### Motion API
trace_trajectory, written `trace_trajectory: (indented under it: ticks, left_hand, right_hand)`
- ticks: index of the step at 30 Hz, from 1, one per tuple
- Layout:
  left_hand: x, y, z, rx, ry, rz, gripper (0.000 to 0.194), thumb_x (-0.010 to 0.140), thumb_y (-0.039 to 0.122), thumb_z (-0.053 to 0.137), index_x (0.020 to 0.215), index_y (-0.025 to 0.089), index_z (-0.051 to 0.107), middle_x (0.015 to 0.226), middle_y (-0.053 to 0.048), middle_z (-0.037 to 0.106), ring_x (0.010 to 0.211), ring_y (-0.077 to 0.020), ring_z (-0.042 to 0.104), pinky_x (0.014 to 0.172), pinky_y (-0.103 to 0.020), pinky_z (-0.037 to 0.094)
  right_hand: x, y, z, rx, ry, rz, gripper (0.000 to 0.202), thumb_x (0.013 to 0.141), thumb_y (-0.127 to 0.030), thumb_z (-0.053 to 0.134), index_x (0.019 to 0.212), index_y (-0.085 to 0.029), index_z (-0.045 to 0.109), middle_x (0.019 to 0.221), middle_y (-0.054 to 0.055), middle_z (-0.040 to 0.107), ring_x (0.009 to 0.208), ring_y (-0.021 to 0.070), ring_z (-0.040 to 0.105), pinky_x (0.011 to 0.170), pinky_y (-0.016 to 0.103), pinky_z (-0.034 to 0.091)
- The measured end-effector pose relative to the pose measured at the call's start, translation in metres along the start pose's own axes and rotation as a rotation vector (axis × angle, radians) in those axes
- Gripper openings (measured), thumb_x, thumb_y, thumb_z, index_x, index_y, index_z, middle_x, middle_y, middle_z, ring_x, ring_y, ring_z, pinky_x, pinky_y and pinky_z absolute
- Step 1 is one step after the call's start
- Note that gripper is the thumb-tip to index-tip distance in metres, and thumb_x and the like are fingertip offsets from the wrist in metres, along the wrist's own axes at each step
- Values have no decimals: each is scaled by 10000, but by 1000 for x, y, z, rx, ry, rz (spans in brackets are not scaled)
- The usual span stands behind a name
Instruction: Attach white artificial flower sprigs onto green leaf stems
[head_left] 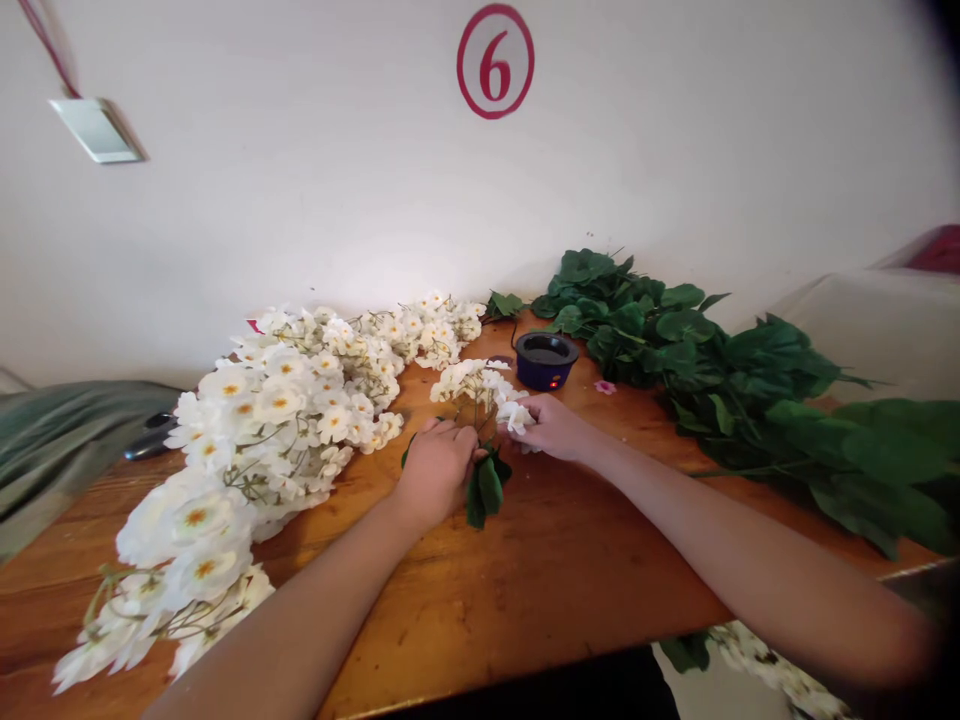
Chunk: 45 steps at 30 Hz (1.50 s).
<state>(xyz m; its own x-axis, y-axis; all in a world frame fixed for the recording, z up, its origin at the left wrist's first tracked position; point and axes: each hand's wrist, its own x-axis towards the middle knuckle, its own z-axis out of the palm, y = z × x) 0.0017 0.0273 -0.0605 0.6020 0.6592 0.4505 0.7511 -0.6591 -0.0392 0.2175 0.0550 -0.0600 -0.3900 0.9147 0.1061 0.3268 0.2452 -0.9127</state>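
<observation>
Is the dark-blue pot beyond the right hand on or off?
It looks on: a red light glows on the front of the dark-blue pot. Whether it is hot, I cannot tell.

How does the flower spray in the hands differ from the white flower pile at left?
The flower spray is held by the left hand; the white flower pile lies on the table. The flower spray is small, the white flower pile far larger. Both have white petals.
</observation>
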Motion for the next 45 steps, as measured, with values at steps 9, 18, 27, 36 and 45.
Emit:
trace_trajectory:
  ticks: [9, 18, 27, 36, 45]
  left_hand:
    - [0, -3, -7, 43, 50, 2, 235, 931, 228, 442, 746, 172, 575, 691, -75, 613, 743, -241, 567, 725, -402, 337]
    - [-2, 0, -2, 16, 18, 6, 190, 915, 225, 466, 769, 170, 573, 722, -83, 623, 768, -248, 570, 722, -399, 341]
    - [-1, 3, 1, -1, 24, -30, 156, 907, 198, 462, 795, 165, 565, 740, -82, 610, 754, -245, 569, 706, -394, 360]
    - [0, 3, 3, 4, -5, -26, 170, 917, 219, 468, 791, 167, 570, 737, -86, 622, 764, -248, 581, 713, -396, 364]
    - [2, 5, -13, 33, -117, -11, 252, 956, 327, 422, 840, 176, 587, 722, -64, 662, 721, -237, 618, 715, -392, 362]
  right_hand:
    - [-2, 0, 10, 23, 8, 34, 227, 789, -392, 655, 772, -183, 567, 612, -31, 559, 518, 122, 529, 487, 231, 419]
    - [-9, -17, 15, 8, 74, 0, 205, 794, -364, 625, 758, -174, 558, 615, -33, 544, 525, 112, 490, 491, 231, 380]
    - [-9, -24, 16, -75, 100, 39, 135, 773, -302, 592, 731, -182, 545, 569, -40, 544, 520, 125, 506, 493, 234, 366]
    - [-9, -23, 15, -174, 119, 27, 128, 781, -300, 592, 758, -176, 568, 601, -37, 566, 547, 126, 531, 501, 229, 381]
    - [-3, -6, 19, 254, 41, 153, 260, 754, -383, 700, 804, -169, 562, 629, -23, 606, 531, 124, 587, 500, 237, 460]
